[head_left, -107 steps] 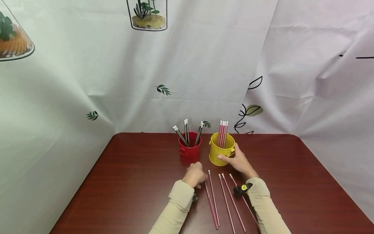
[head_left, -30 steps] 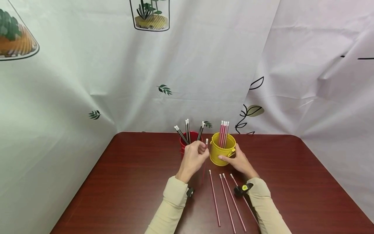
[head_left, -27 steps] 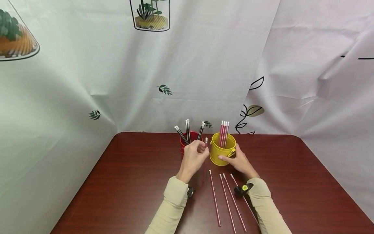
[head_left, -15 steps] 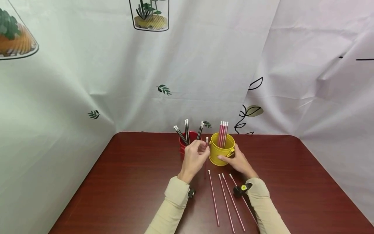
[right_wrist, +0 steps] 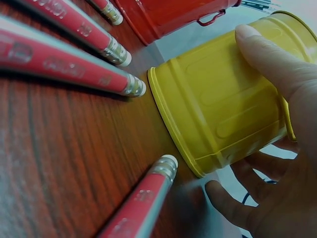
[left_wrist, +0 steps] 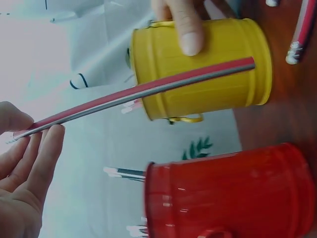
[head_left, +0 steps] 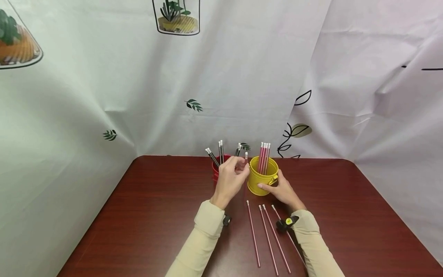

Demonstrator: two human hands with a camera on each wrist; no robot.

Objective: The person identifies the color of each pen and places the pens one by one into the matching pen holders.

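Note:
My left hand [head_left: 229,180] pinches a red pencil [left_wrist: 143,90] near its white eraser end, between thumb and fingertips. The pencil hangs roughly upright, eraser up, just left of the yellow bucket [head_left: 255,181]; in the left wrist view it overlaps the bucket's wall. With the thumb on its near wall and the fingers round the far side, my right hand [head_left: 284,189] holds this bucket, which stands on the table. Several red pencils [head_left: 263,163] stand inside it. My left hand partly hides the red bucket [left_wrist: 223,193], where several black pencils [head_left: 221,153] lean.
Several more red pencils [head_left: 253,235] lie on the brown table [head_left: 155,215] in front of the yellow bucket, erasers pointing away from me. One runs under my right wrist. A white printed cloth [head_left: 242,77] hangs behind the table's far edge.
My left hand has picked a red pencil up from the table and raised it beside the yellow bucket, edging higher over the last half second. My right hand stays on the bucket.

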